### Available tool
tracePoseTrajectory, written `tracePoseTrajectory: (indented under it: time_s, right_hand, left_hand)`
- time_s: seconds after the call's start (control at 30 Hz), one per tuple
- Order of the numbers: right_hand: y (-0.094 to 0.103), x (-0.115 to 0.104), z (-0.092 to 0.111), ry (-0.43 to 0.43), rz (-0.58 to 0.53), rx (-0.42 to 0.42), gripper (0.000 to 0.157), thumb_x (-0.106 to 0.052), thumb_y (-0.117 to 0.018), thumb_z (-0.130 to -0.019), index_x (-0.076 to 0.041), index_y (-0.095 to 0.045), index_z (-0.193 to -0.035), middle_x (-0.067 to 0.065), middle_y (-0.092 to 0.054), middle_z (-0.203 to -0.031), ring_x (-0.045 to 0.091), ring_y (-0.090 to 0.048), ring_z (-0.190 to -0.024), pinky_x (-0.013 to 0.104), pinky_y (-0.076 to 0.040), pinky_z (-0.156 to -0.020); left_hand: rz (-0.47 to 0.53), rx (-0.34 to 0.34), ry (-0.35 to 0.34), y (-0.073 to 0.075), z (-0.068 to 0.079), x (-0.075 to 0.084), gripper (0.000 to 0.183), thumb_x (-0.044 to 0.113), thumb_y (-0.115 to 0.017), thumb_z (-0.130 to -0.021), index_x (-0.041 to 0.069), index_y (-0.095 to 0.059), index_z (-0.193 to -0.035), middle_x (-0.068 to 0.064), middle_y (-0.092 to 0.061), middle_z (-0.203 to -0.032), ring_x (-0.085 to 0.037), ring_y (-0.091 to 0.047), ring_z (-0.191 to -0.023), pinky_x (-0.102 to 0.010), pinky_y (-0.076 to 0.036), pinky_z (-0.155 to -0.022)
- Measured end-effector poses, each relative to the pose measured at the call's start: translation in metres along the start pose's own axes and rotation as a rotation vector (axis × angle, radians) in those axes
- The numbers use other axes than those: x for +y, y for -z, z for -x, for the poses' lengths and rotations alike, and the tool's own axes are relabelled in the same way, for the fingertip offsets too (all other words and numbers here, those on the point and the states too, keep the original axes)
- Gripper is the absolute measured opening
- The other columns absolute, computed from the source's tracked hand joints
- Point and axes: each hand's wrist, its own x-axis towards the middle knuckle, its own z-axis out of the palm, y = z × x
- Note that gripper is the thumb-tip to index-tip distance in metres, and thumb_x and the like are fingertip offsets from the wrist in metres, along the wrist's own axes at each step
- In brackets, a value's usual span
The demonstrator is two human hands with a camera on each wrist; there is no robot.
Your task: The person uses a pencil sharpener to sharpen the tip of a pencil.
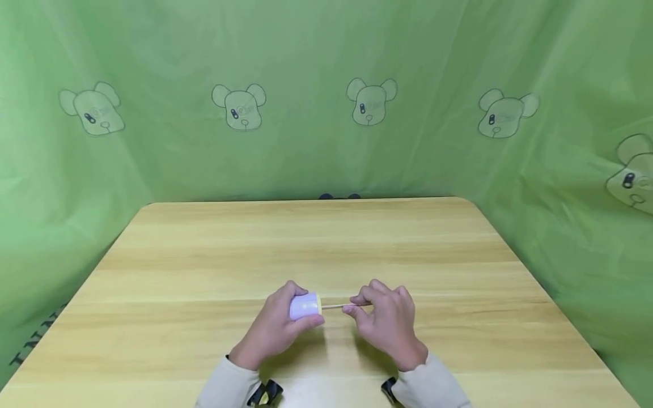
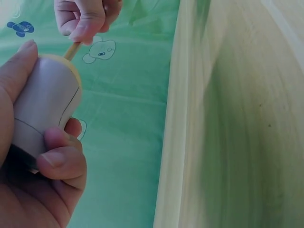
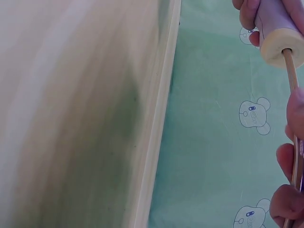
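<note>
In the head view my left hand (image 1: 275,326) grips a lavender, cylinder-shaped pencil sharpener (image 1: 303,306) lying sideways above the table, its cream end toward the right. A slim wood-coloured pencil (image 1: 333,306) is pinched between the thumb and fingers of my right hand (image 1: 386,318). In the right wrist view, the pencil (image 3: 291,71) meets the round hole in the sharpener's cream end (image 3: 273,47); how deep its tip sits is hidden. The left wrist view shows fingers wrapped round the sharpener body (image 2: 50,95), whose lower end is dark.
A light wood-grain table (image 1: 326,249) spreads beneath both hands. Green cloth (image 1: 306,158) with bear-head drawings hangs behind the table and along its sides. Dark straps (image 1: 265,392) show near the cuffs at the table's near side.
</note>
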Motion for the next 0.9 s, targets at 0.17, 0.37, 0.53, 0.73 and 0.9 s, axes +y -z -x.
tracePoseTrajectory:
  time_s: [0.17,0.37,0.53,0.73,0.9]
  right_hand:
    - [0.002,0.001,-0.002,-0.018,0.004,-0.059,0.023,-0.029,-0.087,-0.063,-0.023,-0.066,-0.065,-0.016,-0.053,-0.06,-0.009,-0.028,-0.046,0.015,-0.023,-0.041]
    - [0.002,0.004,-0.002,-0.012,-0.006,-0.079,0.025,-0.027,-0.091,-0.06,-0.018,-0.071,-0.074,-0.008,-0.06,-0.076,-0.002,-0.037,-0.052,0.015,-0.032,-0.046]
    - [0.001,0.008,-0.003,-0.021,-0.016,-0.003,0.031,-0.018,-0.094,-0.054,-0.013,-0.073,-0.076,0.005,-0.063,-0.093,0.015,-0.056,-0.068,0.038,-0.044,-0.078]
    - [-0.002,0.005,-0.003,0.055,-0.05,0.125,0.029,-0.033,-0.086,-0.064,-0.01,-0.073,-0.075,0.0,-0.061,-0.075,0.015,-0.056,-0.065,0.039,-0.034,-0.07]
    - [-0.008,0.001,-0.001,0.107,0.016,0.219,0.028,-0.042,-0.078,-0.063,-0.015,-0.073,-0.066,-0.009,-0.047,-0.062,0.003,-0.037,-0.049,0.029,-0.028,-0.056]
  left_hand:
    - [-0.012,0.016,-0.016,0.001,-0.002,0.0,0.042,0.027,-0.077,-0.083,0.001,-0.052,-0.105,-0.005,-0.057,-0.09,-0.014,-0.053,-0.074,-0.024,-0.051,-0.056]
    - [-0.006,0.024,0.002,0.0,-0.002,0.0,0.044,0.029,-0.078,-0.083,0.0,-0.053,-0.106,-0.005,-0.057,-0.089,-0.014,-0.054,-0.073,-0.024,-0.052,-0.055]
    - [0.017,0.036,0.048,0.001,-0.003,-0.001,0.047,0.032,-0.078,-0.082,0.001,-0.054,-0.107,-0.006,-0.059,-0.088,-0.015,-0.055,-0.072,-0.025,-0.052,-0.054]
    - [0.063,0.036,0.101,0.005,-0.003,-0.002,0.044,0.032,-0.076,-0.084,0.001,-0.055,-0.106,-0.007,-0.06,-0.084,-0.016,-0.055,-0.068,-0.027,-0.052,-0.052]
    - [0.093,0.036,0.11,0.008,-0.002,-0.005,0.039,0.029,-0.076,-0.085,0.001,-0.055,-0.103,-0.008,-0.06,-0.082,-0.017,-0.056,-0.066,-0.028,-0.052,-0.05]
